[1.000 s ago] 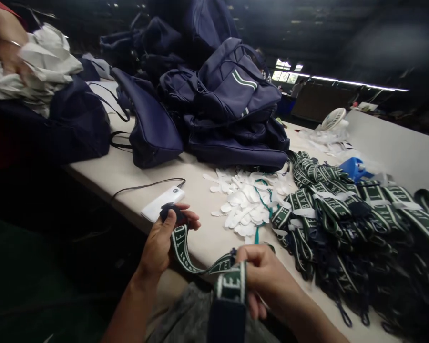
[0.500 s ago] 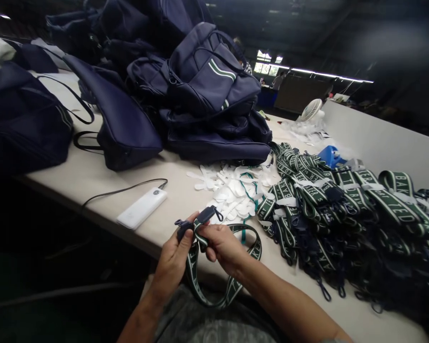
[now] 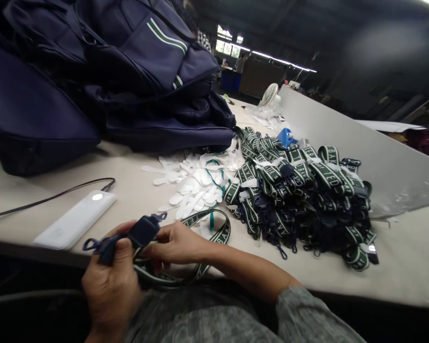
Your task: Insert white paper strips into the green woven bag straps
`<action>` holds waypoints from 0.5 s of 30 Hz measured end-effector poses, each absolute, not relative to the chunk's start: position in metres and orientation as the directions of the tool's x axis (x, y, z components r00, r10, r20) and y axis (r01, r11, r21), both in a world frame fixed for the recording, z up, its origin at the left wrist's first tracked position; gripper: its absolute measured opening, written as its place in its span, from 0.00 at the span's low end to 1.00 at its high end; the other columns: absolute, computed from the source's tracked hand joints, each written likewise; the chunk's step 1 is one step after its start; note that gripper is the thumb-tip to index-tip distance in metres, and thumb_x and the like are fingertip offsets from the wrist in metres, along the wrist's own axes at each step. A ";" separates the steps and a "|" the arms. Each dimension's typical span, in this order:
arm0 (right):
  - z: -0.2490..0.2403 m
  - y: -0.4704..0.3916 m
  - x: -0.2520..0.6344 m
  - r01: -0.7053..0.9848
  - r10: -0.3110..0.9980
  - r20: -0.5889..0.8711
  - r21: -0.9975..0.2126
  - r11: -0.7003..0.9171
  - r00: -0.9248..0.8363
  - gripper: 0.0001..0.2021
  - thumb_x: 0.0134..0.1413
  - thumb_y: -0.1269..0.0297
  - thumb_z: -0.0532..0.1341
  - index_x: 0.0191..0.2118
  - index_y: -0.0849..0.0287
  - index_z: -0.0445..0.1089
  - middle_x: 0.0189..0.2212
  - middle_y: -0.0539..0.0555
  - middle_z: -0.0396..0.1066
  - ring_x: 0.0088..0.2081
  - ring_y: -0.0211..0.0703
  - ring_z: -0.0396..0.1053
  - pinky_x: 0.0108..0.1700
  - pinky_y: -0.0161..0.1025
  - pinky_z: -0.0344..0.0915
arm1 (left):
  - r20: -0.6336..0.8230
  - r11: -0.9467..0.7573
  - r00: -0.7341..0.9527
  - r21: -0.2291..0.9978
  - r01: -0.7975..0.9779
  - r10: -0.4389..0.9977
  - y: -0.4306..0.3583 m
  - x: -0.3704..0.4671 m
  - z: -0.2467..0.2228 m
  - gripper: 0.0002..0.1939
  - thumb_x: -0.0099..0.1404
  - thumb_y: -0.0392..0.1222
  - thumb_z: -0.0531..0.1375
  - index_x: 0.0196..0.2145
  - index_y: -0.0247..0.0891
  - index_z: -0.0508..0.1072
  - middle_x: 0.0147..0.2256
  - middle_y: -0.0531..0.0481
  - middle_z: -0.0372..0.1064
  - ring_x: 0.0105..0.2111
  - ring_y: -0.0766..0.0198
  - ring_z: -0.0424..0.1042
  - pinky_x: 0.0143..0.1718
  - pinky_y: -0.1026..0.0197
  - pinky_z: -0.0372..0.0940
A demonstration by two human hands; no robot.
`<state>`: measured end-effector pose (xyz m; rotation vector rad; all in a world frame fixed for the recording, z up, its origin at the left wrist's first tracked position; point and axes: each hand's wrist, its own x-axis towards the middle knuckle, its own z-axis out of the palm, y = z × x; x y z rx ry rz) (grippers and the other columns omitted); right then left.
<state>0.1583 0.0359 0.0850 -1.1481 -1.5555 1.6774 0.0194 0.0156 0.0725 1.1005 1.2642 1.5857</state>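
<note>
The two navy ends of the green strap (image 3: 214, 228), held well apart a second ago, have been brought together at the near edge of the surface (image 3: 139, 190). One end is now enclosed in the grip of the left hand (image 3: 110, 281), the other pinched by the right hand (image 3: 175, 243) just beside it. The strap, earlier stretched between the hands, has been doubled into a loop resting partly on the surface. The co-worker's hand with white paper is no longer seen.
</note>
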 end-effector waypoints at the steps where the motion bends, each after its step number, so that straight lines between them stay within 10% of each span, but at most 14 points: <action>1: 0.090 0.035 0.165 0.240 0.834 -0.175 -0.969 -0.053 -0.523 0.16 0.53 0.51 0.67 0.30 0.60 0.69 0.21 0.44 0.67 0.23 0.33 0.64 0.26 0.29 0.57 | 0.047 -0.112 -0.290 0.971 -0.213 0.956 0.017 0.017 0.076 0.14 0.63 0.51 0.64 0.45 0.46 0.77 0.37 0.52 0.77 0.37 0.59 0.77 0.41 0.61 0.76; 5: 0.116 0.027 0.185 0.705 0.887 0.039 -0.591 0.392 -0.460 0.07 0.55 0.60 0.68 0.36 0.55 0.72 0.26 0.45 0.66 0.31 0.37 0.64 0.30 0.33 0.53 | -0.127 0.006 -0.203 0.861 -0.508 0.971 0.021 0.010 0.093 0.12 0.54 0.47 0.71 0.36 0.45 0.77 0.28 0.55 0.75 0.30 0.63 0.77 0.34 0.68 0.77; 9: 0.143 0.023 0.191 0.810 0.849 0.287 -0.277 0.517 -0.443 0.03 0.59 0.64 0.64 0.36 0.55 0.76 0.44 0.56 0.69 0.47 0.49 0.64 0.44 0.42 0.60 | -0.120 -0.017 -0.201 0.821 -0.571 0.972 0.024 0.013 0.110 0.06 0.57 0.39 0.68 0.33 0.41 0.77 0.26 0.54 0.73 0.27 0.65 0.75 0.35 0.69 0.77; 12: 0.148 0.028 0.197 0.654 0.785 0.293 -0.435 0.618 -0.546 0.07 0.54 0.73 0.66 0.39 0.59 0.73 0.56 0.61 0.63 0.55 0.53 0.61 0.55 0.49 0.58 | -0.103 -0.029 -0.182 0.796 -0.605 0.978 0.030 0.010 0.121 0.02 0.57 0.33 0.64 0.28 0.36 0.76 0.23 0.52 0.70 0.28 0.66 0.73 0.37 0.67 0.76; 15: 0.133 0.033 0.206 0.370 0.823 0.048 -0.877 0.306 -0.566 0.18 0.54 0.74 0.65 0.50 0.58 0.66 0.41 0.54 0.73 0.41 0.44 0.71 0.45 0.42 0.66 | -0.050 -0.089 -0.195 0.762 -0.642 0.980 0.039 -0.003 0.128 0.09 0.56 0.31 0.62 0.20 0.35 0.71 0.21 0.52 0.64 0.28 0.67 0.69 0.36 0.69 0.74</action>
